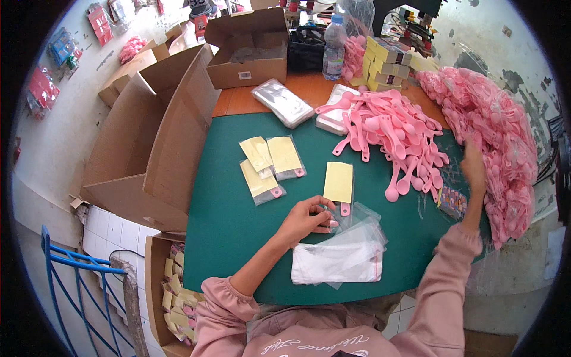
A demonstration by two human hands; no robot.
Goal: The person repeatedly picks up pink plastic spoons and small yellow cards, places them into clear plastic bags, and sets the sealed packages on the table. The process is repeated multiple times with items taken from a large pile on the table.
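My left hand [308, 221] is closed, its fingers curled at the edge of a clear plastic bag. That hand lies just above a stack of clear plastic bags [336, 262], several of them fanned out on top. Right beside its fingertips is a packed bag with a yellow card [338, 182] and a pink handle end showing below the card. My right hand [474, 169] reaches far right against a big heap of bagged pink spoons [496, 137]; its fingertips are hard to make out there. Left of it spreads a pile of loose pink spoons [395, 128].
Several packed bags with yellow cards [284, 154] lie left of centre on the green tabletop [238, 232]. A small stack of printed cards [452, 202] sits near my right wrist. Behind stand clear bag packs [282, 102], a water bottle [334, 47] and open cardboard boxes [148, 137].
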